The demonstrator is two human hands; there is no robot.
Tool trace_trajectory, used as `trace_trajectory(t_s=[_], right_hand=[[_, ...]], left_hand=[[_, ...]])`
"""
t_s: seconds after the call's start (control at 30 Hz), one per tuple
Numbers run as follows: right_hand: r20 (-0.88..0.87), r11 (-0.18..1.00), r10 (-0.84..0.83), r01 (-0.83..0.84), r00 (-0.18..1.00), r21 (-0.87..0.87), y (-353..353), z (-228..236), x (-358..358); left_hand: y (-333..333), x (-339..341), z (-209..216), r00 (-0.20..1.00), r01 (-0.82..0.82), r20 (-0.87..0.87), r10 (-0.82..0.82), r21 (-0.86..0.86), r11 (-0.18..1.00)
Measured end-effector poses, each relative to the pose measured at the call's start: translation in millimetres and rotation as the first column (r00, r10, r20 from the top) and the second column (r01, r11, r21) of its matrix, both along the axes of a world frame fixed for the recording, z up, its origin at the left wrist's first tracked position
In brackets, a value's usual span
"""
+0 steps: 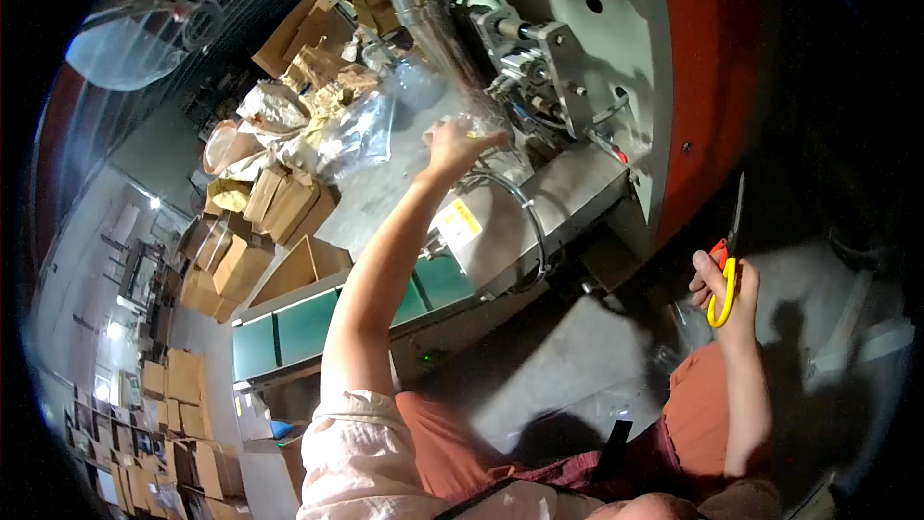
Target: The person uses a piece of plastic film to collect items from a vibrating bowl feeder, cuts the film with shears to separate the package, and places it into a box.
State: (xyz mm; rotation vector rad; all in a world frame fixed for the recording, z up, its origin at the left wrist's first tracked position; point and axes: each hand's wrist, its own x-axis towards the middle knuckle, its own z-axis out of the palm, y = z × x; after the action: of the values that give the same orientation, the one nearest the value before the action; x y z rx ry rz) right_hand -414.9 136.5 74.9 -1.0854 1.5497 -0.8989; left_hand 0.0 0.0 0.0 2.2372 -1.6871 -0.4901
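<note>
My left hand [452, 146] is stretched out to the machine, its fingers closed on crumpled clear plastic film [488, 121] at the lower end of a shiny metal tube [423, 24]. Part of its grip is hidden. At the right, my right hand [736, 300] holds scissors [724, 294] with yellow and red handles, the dark blades pointing up and away from me. A piece of clear plastic [689, 325] shows beside that hand; whether it is gripped too, I cannot tell.
Below the tube lies a metal housing [568, 195] with a black cable [535, 221] and a yellow label. A green conveyor belt [308, 329] runs to the left. The machine's orange-red panel [707, 77] rises at right. Cardboard boxes [241, 265] and clear bags [361, 135] fill the left.
</note>
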Motion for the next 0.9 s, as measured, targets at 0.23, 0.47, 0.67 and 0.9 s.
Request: trace_trajectory(t_s=[0.23, 0.47, 0.67, 0.9], right_hand=[[-0.009, 0.996, 0.072, -0.072, 0.997, -0.061, -16.8, 30.5, 11.7], [-0.014, 0.985, 0.158, -0.159, 0.987, -0.064, -34.6, 32.7, 22.5], [-0.045, 0.985, 0.142, -0.145, 0.989, -0.090, -39.5, 30.5, 24.7], [-0.047, 0.990, 0.128, -0.130, 0.991, -0.052, -34.0, 50.9, 18.4]], left_hand=[[1.1, 11.2, 23.0, 0.979, 0.009, -0.202, -0.016, -0.036, 0.999], [-2.7, 22.5, 37.8, 0.975, -0.042, -0.217, 0.039, -0.010, 0.999], [-10.0, 22.6, 47.2, 0.996, 0.026, -0.089, -0.022, 0.037, 0.999], [-11.2, 32.2, 43.5, 0.896, -0.056, -0.441, -0.045, -0.215, 0.975]])
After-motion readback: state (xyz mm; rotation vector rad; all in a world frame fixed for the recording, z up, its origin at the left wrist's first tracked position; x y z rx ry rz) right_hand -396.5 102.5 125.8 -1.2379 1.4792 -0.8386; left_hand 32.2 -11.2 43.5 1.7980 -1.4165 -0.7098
